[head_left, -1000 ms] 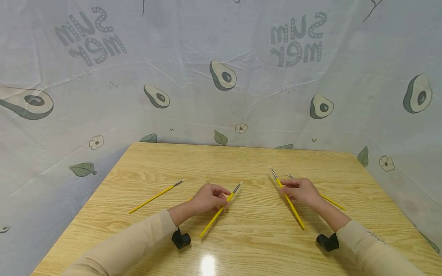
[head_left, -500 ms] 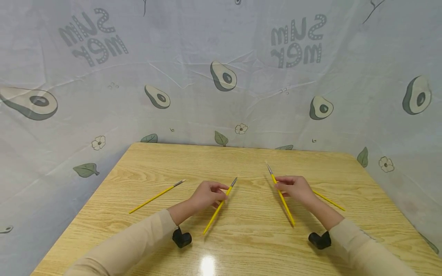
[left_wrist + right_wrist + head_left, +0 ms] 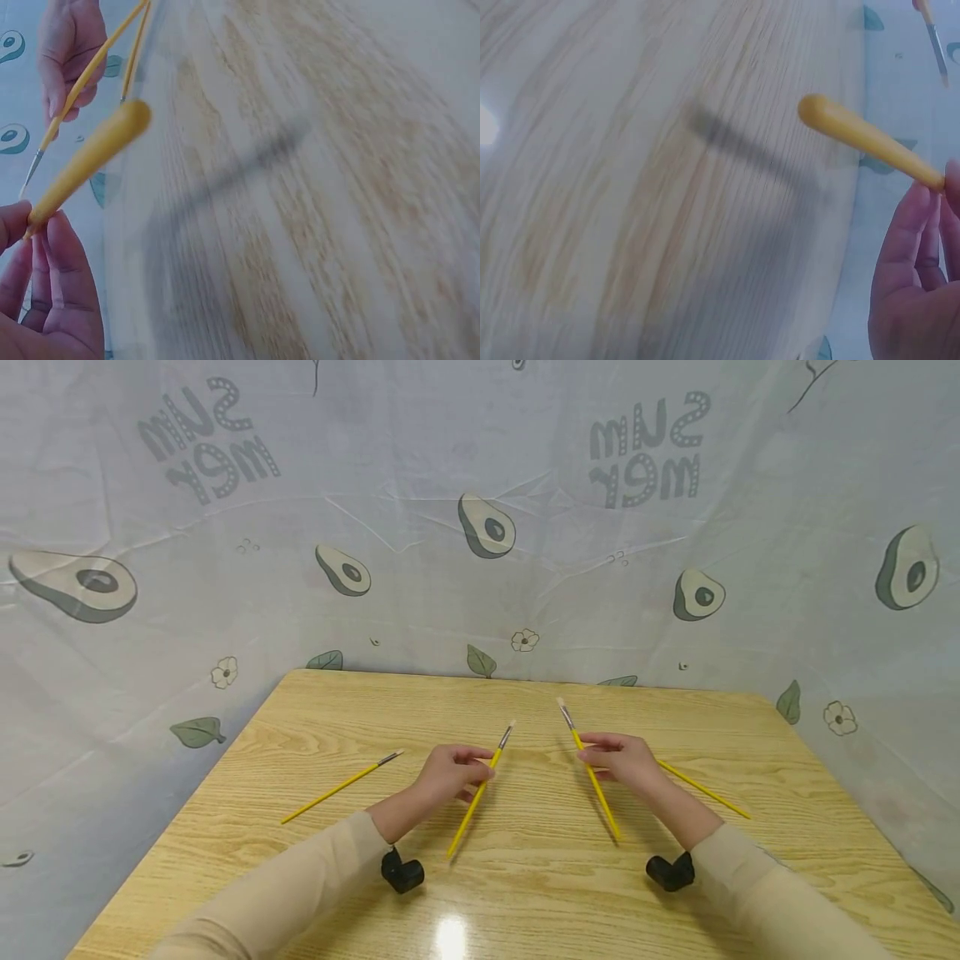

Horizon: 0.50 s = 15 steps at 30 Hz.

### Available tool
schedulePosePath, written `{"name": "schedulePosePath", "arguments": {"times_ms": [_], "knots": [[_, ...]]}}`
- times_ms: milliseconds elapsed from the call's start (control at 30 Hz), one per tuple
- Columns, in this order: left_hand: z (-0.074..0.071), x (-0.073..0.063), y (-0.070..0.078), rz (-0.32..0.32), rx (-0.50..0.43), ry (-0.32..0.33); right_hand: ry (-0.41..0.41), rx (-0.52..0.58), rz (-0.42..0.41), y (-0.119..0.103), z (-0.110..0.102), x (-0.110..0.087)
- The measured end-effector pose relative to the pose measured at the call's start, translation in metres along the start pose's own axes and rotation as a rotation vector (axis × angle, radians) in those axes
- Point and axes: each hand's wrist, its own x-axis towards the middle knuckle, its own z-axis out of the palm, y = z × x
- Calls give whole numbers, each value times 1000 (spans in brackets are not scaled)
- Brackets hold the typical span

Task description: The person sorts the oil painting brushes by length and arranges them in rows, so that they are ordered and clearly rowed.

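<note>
Between thumb and fingers my left hand [image 3: 452, 773] pinches a yellow paintbrush [image 3: 475, 807], its pale bristles pointing away and its handle end toward me. My right hand [image 3: 622, 762] pinches another yellow paintbrush [image 3: 597, 791] the same way, bristle tip angled up and leftward. In the left wrist view the rounded handle end [image 3: 112, 135] looms large above the thumb and fingertips, and the brush in the other hand shows behind. The right wrist view shows the second brush's handle end [image 3: 840, 124] with its shadow on the wood. Both brushes are held tilted over the table.
A third yellow paintbrush [image 3: 337, 789] lies on the wooden table [image 3: 540, 902] at left. At right lies a fourth brush [image 3: 708, 792], its front part hidden behind my right hand. Black wrist-worn pieces [image 3: 402, 872] hang under both sleeves. An avocado-print cloth [image 3: 420, 610] stands behind the table.
My right hand has moved left with its paintbrush, closer to the left hand. The left hand has shifted slightly away from me, its brush turning more upright in view. The lying brushes stay put.
</note>
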Motion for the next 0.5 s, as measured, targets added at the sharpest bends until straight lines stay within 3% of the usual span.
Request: {"name": "schedulePosePath", "arguments": {"times_ms": [300,500], "knots": [[3,11,5,1,-63,77,-41,73,42,-2,10,9],[3,24,10,-18,-108,125,-24,147,80,-9,19,14]]}}
